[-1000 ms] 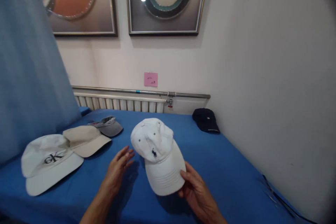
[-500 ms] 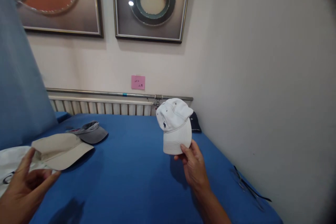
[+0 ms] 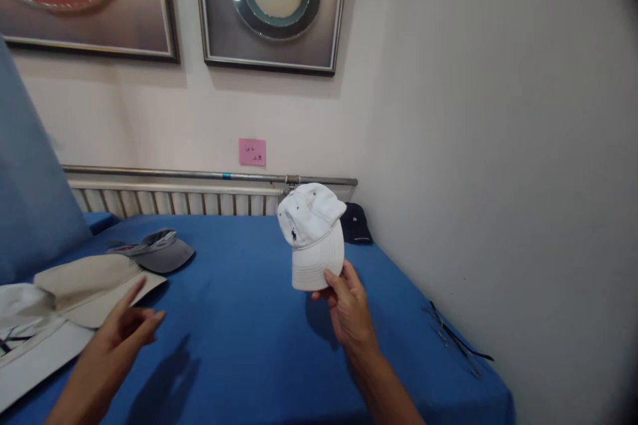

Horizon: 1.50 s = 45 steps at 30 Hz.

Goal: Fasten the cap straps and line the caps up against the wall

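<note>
A white baseball cap [image 3: 314, 226] with a small dark emblem is pinched by its brim in my right hand [image 3: 346, 305], held up above the blue-covered surface. The thumb lies on the brim's face and the fingers are behind it. My left hand [image 3: 112, 342] hovers at the lower left, index finger stretched out and thumb apart, holding nothing. Near it lie a beige cap [image 3: 94, 282] and a white cap with dark marks [image 3: 50, 352], partly hidden by that hand. Behind them rests a grey visor-like cap [image 3: 162, 252].
A dark navy cap [image 3: 356, 224] sits at the back right, partly behind the white one. Glasses [image 3: 461, 342] lie by the right edge of the blue cover [image 3: 239, 345]. A radiator [image 3: 174, 202] and pipe run along the back wall; a blue curtain [image 3: 34, 179] hangs left.
My left hand has moved right, away from the white cap with dark marks, uncovering more of it. The view has shifted slightly right; my right hand still holds the white baseball cap.
</note>
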{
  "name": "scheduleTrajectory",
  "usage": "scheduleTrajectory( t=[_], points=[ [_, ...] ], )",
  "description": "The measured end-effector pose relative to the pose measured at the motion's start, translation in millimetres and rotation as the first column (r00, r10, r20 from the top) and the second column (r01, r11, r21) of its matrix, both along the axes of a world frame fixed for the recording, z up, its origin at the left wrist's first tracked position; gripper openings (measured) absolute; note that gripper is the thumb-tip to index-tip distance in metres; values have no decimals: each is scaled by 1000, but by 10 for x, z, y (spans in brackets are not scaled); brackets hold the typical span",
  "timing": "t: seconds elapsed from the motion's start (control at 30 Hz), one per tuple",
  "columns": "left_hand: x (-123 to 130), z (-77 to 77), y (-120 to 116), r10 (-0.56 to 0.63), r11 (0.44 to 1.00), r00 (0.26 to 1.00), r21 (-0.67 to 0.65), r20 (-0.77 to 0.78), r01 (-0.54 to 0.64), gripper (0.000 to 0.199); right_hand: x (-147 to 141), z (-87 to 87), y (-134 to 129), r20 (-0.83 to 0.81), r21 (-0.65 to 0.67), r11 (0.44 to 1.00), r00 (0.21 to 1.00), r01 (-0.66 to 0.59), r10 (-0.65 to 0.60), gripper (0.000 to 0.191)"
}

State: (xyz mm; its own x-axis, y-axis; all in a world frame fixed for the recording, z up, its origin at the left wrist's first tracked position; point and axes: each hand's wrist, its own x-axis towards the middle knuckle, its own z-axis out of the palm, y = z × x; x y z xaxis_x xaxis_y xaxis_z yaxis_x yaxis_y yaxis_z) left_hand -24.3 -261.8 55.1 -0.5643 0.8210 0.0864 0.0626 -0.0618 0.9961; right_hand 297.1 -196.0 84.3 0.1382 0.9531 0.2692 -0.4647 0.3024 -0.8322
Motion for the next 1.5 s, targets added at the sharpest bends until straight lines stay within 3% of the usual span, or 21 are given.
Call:
scheduleTrajectory(
  t=[0.03, 0.1, 0.13, 0.2, 0.3, 0.37, 0.43, 0.5, 0.6, 0.7, 0.8, 0.9, 0.97, 1.03, 1.1, 1.2, 1.27, 1.33, 1.43, 1.5],
  points=[
    [124, -20, 108, -67, 996, 996, -62, 53, 71, 84, -4, -11, -3, -10, -6, 1000, 1000, -19, 19, 30],
    [404, -44, 358, -224, 968, 948, -64, 226, 244, 66, 3, -34, 1, -37, -33, 996, 996, -84, 83, 30],
    [546, -48, 491, -330, 932, 879, -30, 344, 362, 56, 14, -48, 11, -57, -55, 990, 990, -129, 126, 31],
    [806, -46, 748, -484, 829, 656, 63, 579, 555, 43, 47, -91, 50, -118, -115, 966, 969, -229, 216, 34],
    [1082, -53, 1044, -582, 730, 328, 299, 745, 615, 39, 98, -218, 145, -210, -203, 907, 921, -370, 329, 33],
    [1191, -79, 1171, -579, 753, 217, 413, 786, 512, 33, 116, -332, 215, -245, -242, 871, 895, -428, 372, 30],
    [1257, -119, 1270, -511, 827, 214, 409, 833, 385, 28, 122, -432, 280, -256, -271, 850, 885, -451, 389, 30],
    [1293, -158, 1373, -422, 886, 243, 340, 873, 315, 38, 129, -487, 347, -247, -294, 837, 883, -461, 399, 31],
    [1309, -202, 1572, -370, 906, 253, 287, 894, 310, 48, 170, -472, 493, -254, -290, 816, 862, -501, 439, 34],
    [1308, -247, 1794, -403, 875, 238, 296, 884, 382, 50, 243, -425, 743, -294, -256, 777, 812, -575, 504, 37],
    [1327, -286, 1966, -403, 784, 224, 209, 887, 584, 38, 299, -465, 1077, -368, -305, 781, 824, -545, 432, 26],
    [1372, -293, 2059, -380, 682, 289, 54, 879, 730, 19, 316, -627, 1382, -437, -417, 758, 842, -502, 318, 21],
    [1391, -298, 2083, -391, 668, 370, -17, 843, 744, 14, 308, -762, 1510, -457, -457, 746, 847, -486, 272, 17],
    [1382, -330, 2086, -403, 691, 415, -26, 815, 722, 10, 291, -871, 1566, -478, -476, 742, 848, -471, 231, 16],
    [1343, -394, 2072, -383, 733, 394, 15, 836, 680, 10, 270, -928, 1566, -497, -481, 744, 843, -463, 203, 18],
    [1267, -495, 2040, -290, 795, 332, 33, 898, 606, 13, 238, -918, 1533, -522, -487, 736, 832, -470, 185, 16],
    [1248, -522, 2022, -218, 835, 344, -8, 913, 550, 15, 221, -884, 1528, -539, -482, 736, 823, -475, 178, 19],
    [1277, -509, 2012, -142, 868, 364, -61, 920, 493, 19, 211, -861, 1552, -547, -462, 771, 825, -439, 142, 22],
    [1378, -453, 2034, -76, 871, 341, -104, 937, 479, 28, 211, -874, 1615, -531, -470, 812, 846, -346, 53, 15],
    [1422, -423, 2081, -75, 869, 322, -96, 944, 485, 31, 204, -898, 1628, -507, -517, 781, 860, -351, 50, 8]
  ],
)
